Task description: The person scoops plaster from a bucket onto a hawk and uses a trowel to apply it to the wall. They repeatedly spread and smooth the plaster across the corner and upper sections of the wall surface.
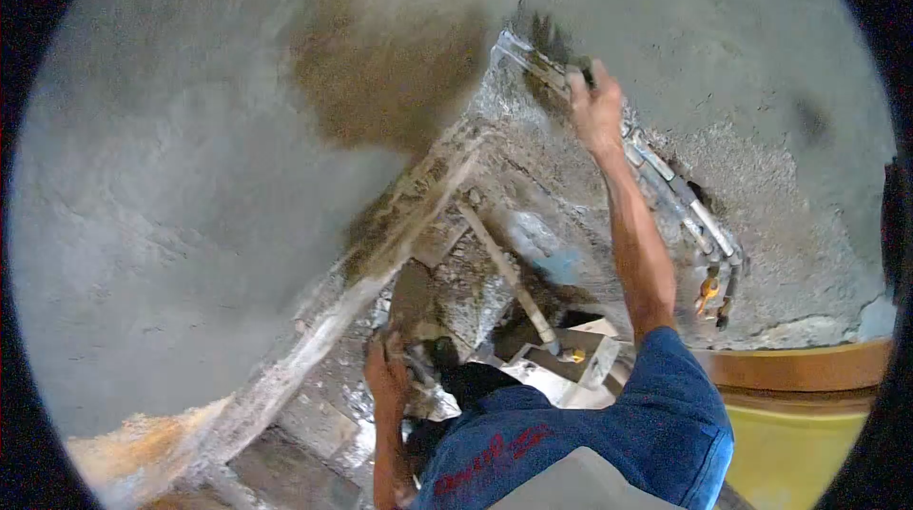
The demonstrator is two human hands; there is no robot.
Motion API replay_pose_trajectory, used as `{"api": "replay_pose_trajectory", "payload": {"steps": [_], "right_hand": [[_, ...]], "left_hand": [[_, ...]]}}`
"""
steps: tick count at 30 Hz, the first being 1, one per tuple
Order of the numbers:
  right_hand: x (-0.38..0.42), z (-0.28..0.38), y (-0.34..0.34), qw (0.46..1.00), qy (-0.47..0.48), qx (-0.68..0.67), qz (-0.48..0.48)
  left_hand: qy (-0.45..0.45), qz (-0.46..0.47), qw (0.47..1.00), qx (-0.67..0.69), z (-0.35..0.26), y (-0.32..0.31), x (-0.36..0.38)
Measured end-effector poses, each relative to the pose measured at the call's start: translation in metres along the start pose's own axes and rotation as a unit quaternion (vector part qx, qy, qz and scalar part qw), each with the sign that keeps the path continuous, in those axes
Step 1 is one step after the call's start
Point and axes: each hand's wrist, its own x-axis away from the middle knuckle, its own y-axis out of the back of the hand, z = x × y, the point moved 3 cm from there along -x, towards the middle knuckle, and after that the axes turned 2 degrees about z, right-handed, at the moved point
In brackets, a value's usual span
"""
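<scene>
My right hand (597, 110) is raised near the wall corner, with its fingers curled around a small dark thing (583, 72) I cannot make out. It is close to the pipes (661, 167) that run along the right wall. Low on the left, my left hand (387, 367) is closed around what looks like a trowel (414, 296), its flat grey-brown face pointing up and away from me. The grip is partly hidden by the fingers. A brown damp patch (390, 63) marks the grey left wall (171, 196).
A pale ledge (314, 343) runs along the foot of the left wall. Below the corner, a pipe (509, 272) with a yellow end leans over rubble and tiles. Yellow-tipped pipe ends (709, 289) jut from the right wall. A yellow tub (794, 443) stands at lower right.
</scene>
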Motion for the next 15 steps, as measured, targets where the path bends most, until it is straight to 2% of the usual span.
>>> {"api": "replay_pose_trajectory", "payload": {"steps": [1,2,3,5,7,8,9,11,14,15], "right_hand": [[-0.002,-0.008,-0.009,1.000,-0.008,-0.013,-0.010],[-0.007,-0.014,-0.020,1.000,-0.010,0.014,-0.018],[-0.010,-0.017,-0.028,0.999,-0.013,0.041,-0.022],[-0.016,-0.001,-0.029,0.998,-0.051,0.045,0.000],[-0.022,0.009,-0.028,0.996,-0.050,0.064,-0.035],[-0.025,0.021,-0.022,0.998,-0.064,0.011,0.005],[-0.026,0.019,-0.024,0.998,-0.065,0.008,0.002],[-0.034,0.014,-0.028,0.998,-0.006,0.038,-0.047],[-0.047,0.005,-0.033,1.000,-0.024,0.014,-0.010],[-0.047,0.005,-0.034,1.000,-0.024,0.015,-0.010]], "left_hand": [[-0.022,-0.018,0.999,-0.046,-0.001,0.003,0.001],[0.098,0.062,0.993,0.007,-0.030,0.022,-0.006],[0.091,0.062,0.994,-0.009,-0.037,0.025,-0.010],[0.063,0.001,0.997,0.043,-0.046,0.037,-0.012],[0.075,0.015,0.997,0.023,-0.047,0.047,-0.009],[0.091,0.029,0.995,0.013,-0.046,0.051,-0.005],[0.107,0.043,0.993,0.005,-0.045,0.052,-0.003],[0.103,0.029,0.994,-0.034,-0.040,0.048,-0.001],[0.055,-0.014,0.998,0.041,-0.045,0.047,-0.001],[0.109,0.007,0.994,0.029,-0.043,0.046,0.000]]}}
